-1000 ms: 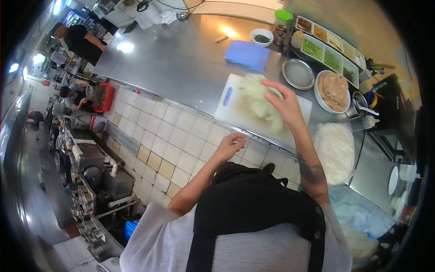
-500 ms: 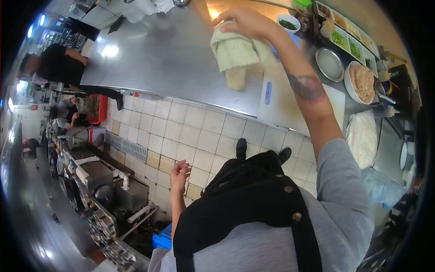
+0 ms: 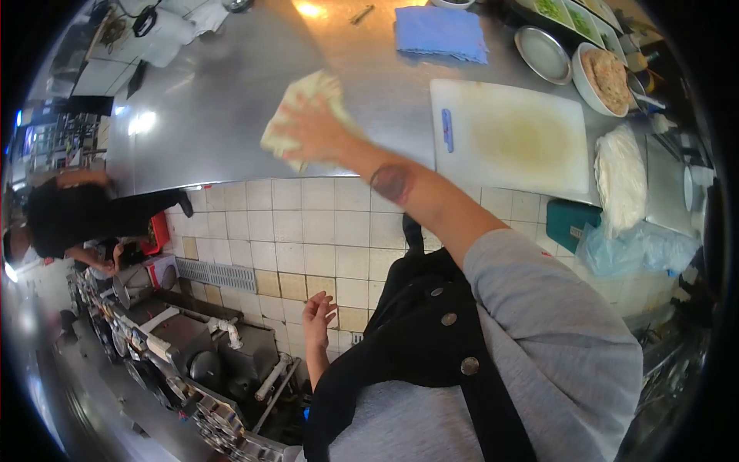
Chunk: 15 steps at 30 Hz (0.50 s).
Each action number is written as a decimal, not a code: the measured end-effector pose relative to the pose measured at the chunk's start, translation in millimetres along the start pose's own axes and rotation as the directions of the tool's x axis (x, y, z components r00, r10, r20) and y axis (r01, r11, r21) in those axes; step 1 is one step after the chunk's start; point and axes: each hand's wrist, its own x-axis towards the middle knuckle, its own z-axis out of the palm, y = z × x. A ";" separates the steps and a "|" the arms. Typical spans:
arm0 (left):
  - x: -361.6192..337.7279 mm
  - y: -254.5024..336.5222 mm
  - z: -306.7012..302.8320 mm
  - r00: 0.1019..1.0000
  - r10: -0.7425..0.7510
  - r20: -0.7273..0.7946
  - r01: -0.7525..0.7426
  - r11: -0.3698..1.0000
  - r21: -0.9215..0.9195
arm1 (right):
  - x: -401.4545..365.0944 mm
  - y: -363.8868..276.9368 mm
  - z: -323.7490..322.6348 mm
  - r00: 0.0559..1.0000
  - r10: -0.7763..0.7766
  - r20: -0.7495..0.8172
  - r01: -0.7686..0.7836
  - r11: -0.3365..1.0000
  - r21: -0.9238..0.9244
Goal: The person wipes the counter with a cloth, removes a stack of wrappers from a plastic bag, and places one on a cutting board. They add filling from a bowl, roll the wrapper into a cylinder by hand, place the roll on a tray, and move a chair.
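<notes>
My right hand [image 3: 312, 127] holds a pale yellow-green cloth [image 3: 329, 86] down on the steel counter [image 3: 223, 100], its fingers spread over the fabric and slightly blurred. Right of it, a white cutting board [image 3: 508, 138] with a blue handle insert lies near the counter's front edge. A folded blue cloth [image 3: 440, 35] is behind the board. My left hand [image 3: 318, 314] hangs low over the tiled floor, away from the counter, with loosely bent fingers apart and nothing in them.
On the right are a metal plate [image 3: 543, 55], a bowl of minced filling [image 3: 604, 77], trays of chopped greens [image 3: 581, 21] and a wrapped white mass [image 3: 620, 181]. A person in black [image 3: 73, 215] is at the far left. Cooking equipment [image 3: 223, 362] lines the lower left.
My right hand has brought the cloth from above the counter near the board down and left onto the counter. The view has shifted right, uncovering the board and blue cloth. My left hand stays low.
</notes>
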 end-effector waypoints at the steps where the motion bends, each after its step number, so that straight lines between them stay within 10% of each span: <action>1: 7.5 2.0 -0.3 1.000 -0.005 0.016 0.004 0.999 0.033 | -11.5 -15.1 3.0 0.999 -0.049 -0.004 0.049 0.996 0.075; 6: 35.3 26.3 15.0 0.993 0.026 0.112 -0.042 0.989 0.144 | -94.2 -50.2 -23.4 0.996 0.002 -0.087 -0.005 0.999 -0.044; 8: 41.7 39.5 24.4 0.986 0.042 0.159 -0.070 0.982 0.174 | -121.5 -50.3 -35.8 0.935 0.328 -0.132 -0.348 0.920 -0.182; 11: 48.0 54.7 29.2 0.967 0.082 0.242 -0.144 0.957 0.250 | -153.1 -46.8 -56.5 0.881 0.460 -0.108 -0.467 0.815 -0.344; 15: 50.7 63.5 28.7 0.959 0.095 0.267 -0.176 0.937 0.300 | -197.8 -27.9 -45.9 0.900 0.378 -0.217 -0.436 0.809 -0.394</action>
